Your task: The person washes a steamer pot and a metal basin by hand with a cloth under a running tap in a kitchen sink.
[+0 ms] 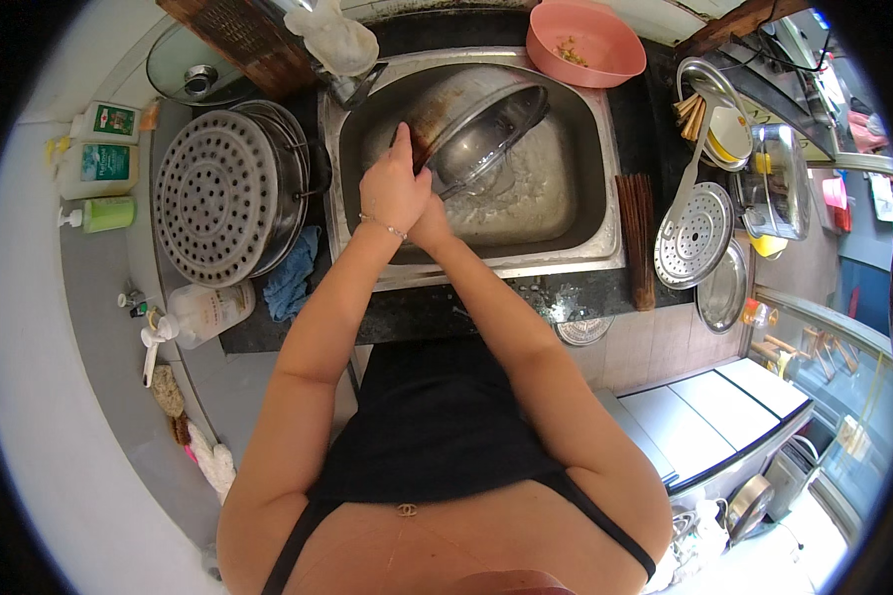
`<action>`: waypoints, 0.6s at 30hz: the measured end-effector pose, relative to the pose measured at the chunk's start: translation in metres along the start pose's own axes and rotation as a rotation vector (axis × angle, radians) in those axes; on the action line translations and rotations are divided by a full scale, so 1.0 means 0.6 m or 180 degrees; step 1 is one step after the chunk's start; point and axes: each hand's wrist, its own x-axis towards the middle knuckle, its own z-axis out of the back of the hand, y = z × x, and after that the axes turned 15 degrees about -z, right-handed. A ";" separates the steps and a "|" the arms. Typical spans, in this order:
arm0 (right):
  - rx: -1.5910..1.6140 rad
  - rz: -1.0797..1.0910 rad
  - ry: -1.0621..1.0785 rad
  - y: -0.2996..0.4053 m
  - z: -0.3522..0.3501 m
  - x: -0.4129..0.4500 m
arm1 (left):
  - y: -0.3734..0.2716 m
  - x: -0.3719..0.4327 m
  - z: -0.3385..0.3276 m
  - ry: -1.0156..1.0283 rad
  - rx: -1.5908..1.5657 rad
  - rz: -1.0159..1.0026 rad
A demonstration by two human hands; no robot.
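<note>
A stained metal pot [458, 104] is tilted on its side over the stainless steel sink [610, 223], its open mouth turned toward the right. Both my hands are together at its near left end. My left hand [396, 186], with a bracelet at the wrist, lies over the pot's handle area, thumb or finger stretched along it. Close against it, my right hand [431, 219] is at the lower rim, its fingers mostly hidden behind my left hand. Cloudy water [521, 201] covers the sink's bottom. A faucet [353, 85] stands at the sink's back left corner.
Left of the sink are a perforated steamer tray [216, 197] on a pot, a blue cloth [294, 279] and a plastic bottle [212, 312]. A pink basin [584, 44] with food scraps sits behind. Bamboo sticks [636, 245], a skimmer [692, 234] and bowls are at right.
</note>
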 end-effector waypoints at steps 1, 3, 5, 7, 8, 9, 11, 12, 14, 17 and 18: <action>-0.0145 -0.0116 0.0083 -0.002 -0.005 0.000 | -0.002 -0.008 -0.001 -0.0201 0.0090 -0.0250; -0.0252 -0.0051 0.0063 -0.017 -0.021 0.007 | -0.010 -0.018 0.001 -0.0403 0.0180 -0.0518; -0.0436 0.0007 0.0023 -0.039 -0.028 0.013 | -0.025 -0.024 0.002 -0.0427 0.0186 -0.0874; -0.0489 0.0035 0.0053 -0.038 -0.029 0.006 | -0.030 -0.039 0.005 -0.0438 0.0206 -0.0950; -0.0468 0.0025 0.0053 -0.039 -0.026 0.004 | -0.034 -0.046 0.006 -0.0437 0.0218 -0.1050; -0.0445 0.0015 0.0056 -0.036 -0.022 0.001 | -0.038 -0.052 0.006 -0.0447 0.0224 -0.1034; -0.0395 -0.0003 0.0051 -0.031 -0.016 -0.006 | -0.046 -0.062 0.007 -0.0391 0.0286 -0.1163; -0.0373 -0.0006 0.0030 -0.029 -0.012 -0.009 | -0.050 -0.066 0.006 -0.0467 0.0263 -0.1216; -0.0311 -0.0001 -0.0030 -0.024 -0.003 -0.016 | -0.054 -0.068 0.007 -0.0555 0.0179 -0.1198; -0.0181 0.0040 -0.0247 -0.009 0.017 -0.035 | -0.054 -0.066 0.002 -0.0836 -0.0076 -0.0933; -0.0193 0.0102 -0.0322 -0.001 0.030 -0.043 | -0.050 -0.065 -0.002 -0.1036 -0.0242 -0.0683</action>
